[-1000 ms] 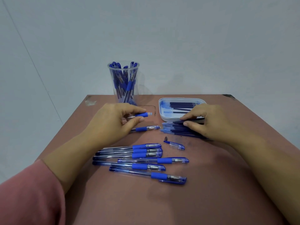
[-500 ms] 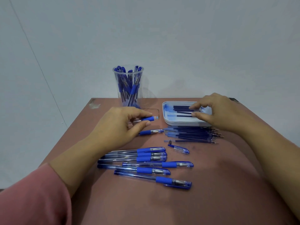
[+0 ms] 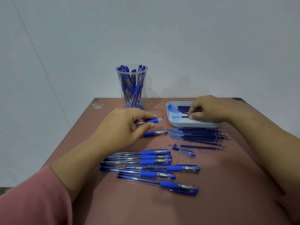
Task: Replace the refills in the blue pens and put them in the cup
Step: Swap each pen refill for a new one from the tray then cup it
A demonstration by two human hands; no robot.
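My left hand point(image 3: 123, 127) grips an open pen barrel point(image 3: 153, 120) with a blue grip, its tipless end pointing right. My right hand point(image 3: 209, 109) reaches into the white tray point(image 3: 175, 123) and pinches a dark blue refill point(image 3: 183, 116) lying there. A clear plastic cup point(image 3: 131, 86) with several blue pens stands at the table's back. Several capped blue pens point(image 3: 155, 166) lie in a row near me. A loose pen cap point(image 3: 185, 151) and a small metal tip point(image 3: 175, 145) lie beside a single refill point(image 3: 201, 146).
A pile of used refills point(image 3: 199, 135) lies just in front of the tray. Another pen point(image 3: 155, 133) lies under my left hand's thumb side. The brown table point(image 3: 211, 200) ends at the wall behind the cup; its left edge runs diagonally.
My right hand left the refill pile, moved back over the tray, and now pinches a refill inside it. My left hand keeps holding the barrel in about the same place.
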